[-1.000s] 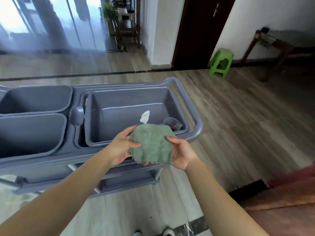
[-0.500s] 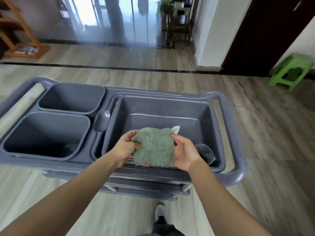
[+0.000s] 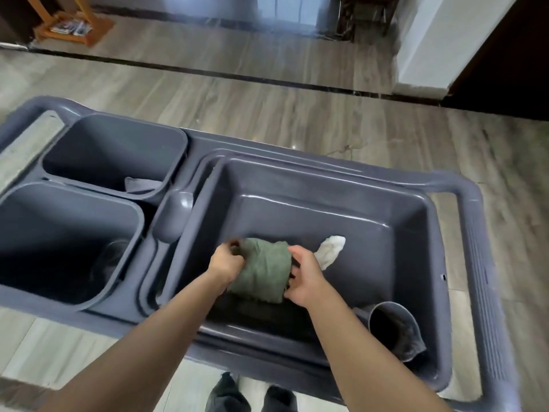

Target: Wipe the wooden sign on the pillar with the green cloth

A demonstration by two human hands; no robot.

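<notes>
- Head view: you hold the green cloth between your two hands, low over the large tub on the right side of the grey cart.
- Your left hand has its fingers curled shut around the cloth's left edge, bunching it there.
- Your right hand presses against the cloth's right edge; its fingers tuck in behind the fabric and grip it, though the tips are hidden.
- The cloth hangs as a folded, rumpled pad between the two grips; whether its lower edge touches the tub floor you cannot tell from here.
- A white rag lies in the same tub just beyond your right hand, and a grey scoop sits at the tub's near right corner. Leave both alone.
- The two bins on the cart's left play no part here.
- Progress, as a judgement: you are at the very start. The cloth is in hand, which is the only part that looks done.
- The wooden sign and the pillar are not in view at all, so none of the wiping shows as begun.
- What is left: lift the cloth clear of the tub, turn to find the pillar, and rub the sign's face with the cloth.
</notes>
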